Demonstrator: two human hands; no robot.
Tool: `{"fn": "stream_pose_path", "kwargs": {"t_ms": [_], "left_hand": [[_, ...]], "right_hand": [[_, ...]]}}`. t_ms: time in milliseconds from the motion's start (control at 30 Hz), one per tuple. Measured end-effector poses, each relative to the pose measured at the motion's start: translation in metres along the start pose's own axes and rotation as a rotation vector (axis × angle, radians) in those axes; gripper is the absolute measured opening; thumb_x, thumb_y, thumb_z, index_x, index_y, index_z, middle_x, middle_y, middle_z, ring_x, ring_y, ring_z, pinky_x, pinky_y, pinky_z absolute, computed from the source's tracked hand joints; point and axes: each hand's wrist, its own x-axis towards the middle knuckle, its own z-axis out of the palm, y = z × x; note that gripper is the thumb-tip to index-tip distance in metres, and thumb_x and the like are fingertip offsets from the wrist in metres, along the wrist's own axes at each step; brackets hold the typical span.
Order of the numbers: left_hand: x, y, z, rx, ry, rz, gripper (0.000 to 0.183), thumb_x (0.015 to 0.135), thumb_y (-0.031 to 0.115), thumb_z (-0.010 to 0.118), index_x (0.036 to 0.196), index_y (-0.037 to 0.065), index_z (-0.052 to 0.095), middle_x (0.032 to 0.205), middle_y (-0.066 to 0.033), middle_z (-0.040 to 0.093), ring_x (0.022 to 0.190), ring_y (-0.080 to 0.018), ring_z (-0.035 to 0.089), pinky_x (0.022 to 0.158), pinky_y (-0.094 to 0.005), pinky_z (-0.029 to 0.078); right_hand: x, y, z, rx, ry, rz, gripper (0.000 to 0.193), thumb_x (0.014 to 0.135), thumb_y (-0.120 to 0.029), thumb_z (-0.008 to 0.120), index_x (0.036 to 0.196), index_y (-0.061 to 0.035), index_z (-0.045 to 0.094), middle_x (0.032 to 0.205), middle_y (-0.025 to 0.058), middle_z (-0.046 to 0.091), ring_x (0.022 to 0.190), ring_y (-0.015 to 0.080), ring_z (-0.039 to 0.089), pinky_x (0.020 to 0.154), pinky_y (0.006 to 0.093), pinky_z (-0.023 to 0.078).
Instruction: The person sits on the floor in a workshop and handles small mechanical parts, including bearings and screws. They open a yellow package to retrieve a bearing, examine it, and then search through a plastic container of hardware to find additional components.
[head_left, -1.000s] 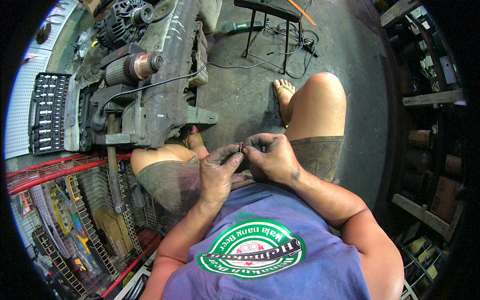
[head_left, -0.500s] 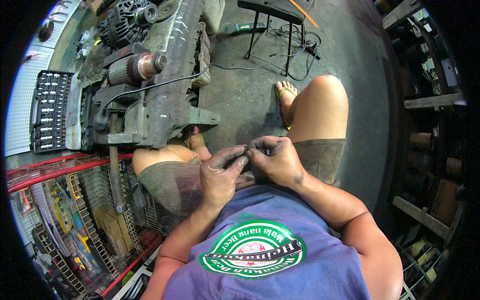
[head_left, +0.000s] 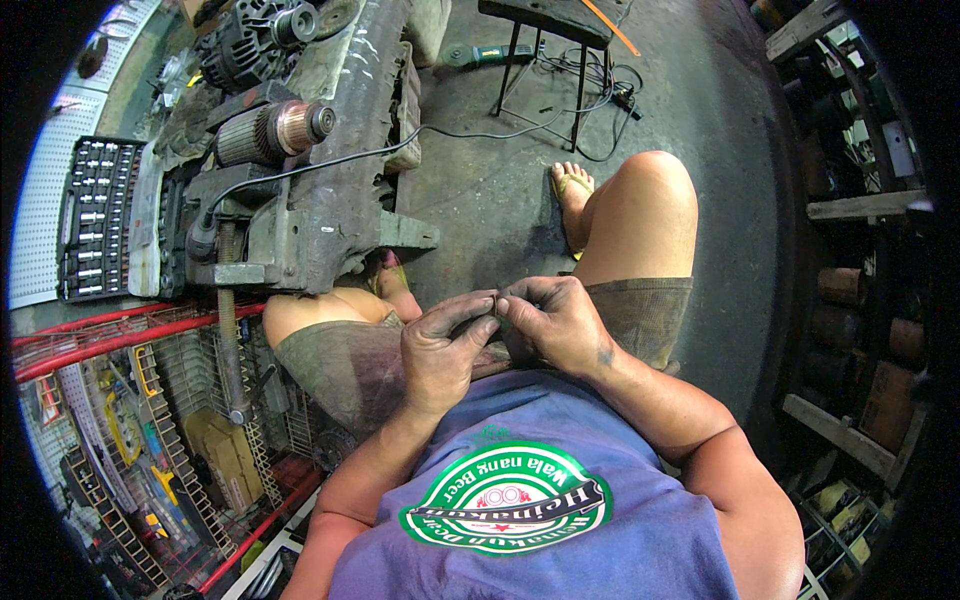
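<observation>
I sit with both hands joined over my lap. My left hand (head_left: 445,345) and my right hand (head_left: 553,322) are grimy, and their fingertips pinch together around a small dark part (head_left: 496,306) that is almost fully hidden between them. I cannot make out what the part is. Below the hands lie my shorts and purple shirt. My right knee (head_left: 640,205) rises just beyond the hands.
A dirty metal workbench (head_left: 330,190) with a vise, a motor armature (head_left: 270,132) and a cable stands at the left. A socket set tray (head_left: 95,220) lies further left. A red wire rack (head_left: 130,420) holds tools below. A stool (head_left: 545,50) and shelving (head_left: 860,300) stand around.
The hands stay pinched together at my lap; the fingers shift only slightly. The view moved a little.
</observation>
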Motion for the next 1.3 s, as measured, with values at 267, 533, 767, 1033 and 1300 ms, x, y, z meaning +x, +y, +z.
{"fn": "stream_pose_path", "kwargs": {"t_ms": [267, 533, 767, 1033, 1300], "left_hand": [[-0.002, 0.002, 0.000, -0.032, 0.016, 0.000, 0.023, 0.091, 0.000, 0.082, 0.114, 0.000, 0.078, 0.119, -0.0112, 0.079, 0.108, -0.0181, 0.074, 0.096, -0.0307, 0.059], [-0.004, 0.004, -0.002, 0.019, -0.006, 0.002, 0.024, 0.092, 0.001, 0.082, 0.115, 0.001, 0.077, 0.117, -0.0101, 0.079, 0.105, -0.0166, 0.074, 0.093, -0.0304, 0.060], [-0.006, 0.010, 0.000, 0.039, 0.008, -0.025, 0.023, 0.094, 0.000, 0.080, 0.116, -0.003, 0.075, 0.119, -0.0116, 0.079, 0.107, -0.0181, 0.074, 0.096, -0.0317, 0.060], [-0.007, 0.013, 0.003, 0.125, 0.029, 0.094, 0.025, 0.092, -0.001, 0.081, 0.117, -0.001, 0.076, 0.118, -0.0121, 0.079, 0.107, -0.0175, 0.074, 0.096, -0.0319, 0.060], [-0.009, 0.011, 0.004, 0.087, 0.014, 0.099, 0.025, 0.091, -0.003, 0.082, 0.116, -0.001, 0.077, 0.115, -0.0109, 0.079, 0.105, -0.0170, 0.074, 0.094, -0.0311, 0.061]], "right_hand": [[0.000, 0.000, -0.001, -0.196, -0.002, -0.163, 0.023, 0.102, -0.017, 0.070, 0.108, 0.0045, 0.076, 0.086, 0.0105, 0.074, 0.080, 0.0146, 0.067, 0.075, 0.0346, 0.056], [0.000, -0.006, -0.006, -0.219, -0.092, -0.061, 0.027, 0.106, -0.021, 0.066, 0.107, 0.0052, 0.074, 0.086, 0.0119, 0.073, 0.081, 0.0153, 0.066, 0.074, 0.0358, 0.055], [0.001, -0.006, -0.005, -0.207, -0.097, -0.024, 0.026, 0.106, -0.021, 0.067, 0.107, 0.0037, 0.074, 0.083, 0.0058, 0.071, 0.077, 0.0116, 0.062, 0.070, 0.0322, 0.053], [-0.005, -0.009, -0.001, 0.010, -0.041, 0.085, 0.022, 0.106, -0.022, 0.069, 0.104, 0.0003, 0.074, 0.082, -0.0020, 0.067, 0.071, 0.0056, 0.056, 0.062, 0.0263, 0.048], [-0.005, -0.011, -0.003, -0.045, -0.066, 0.042, 0.025, 0.107, -0.022, 0.066, 0.100, 0.0020, 0.073, 0.077, 0.0005, 0.065, 0.071, 0.0081, 0.058, 0.064, 0.0294, 0.050]]}}
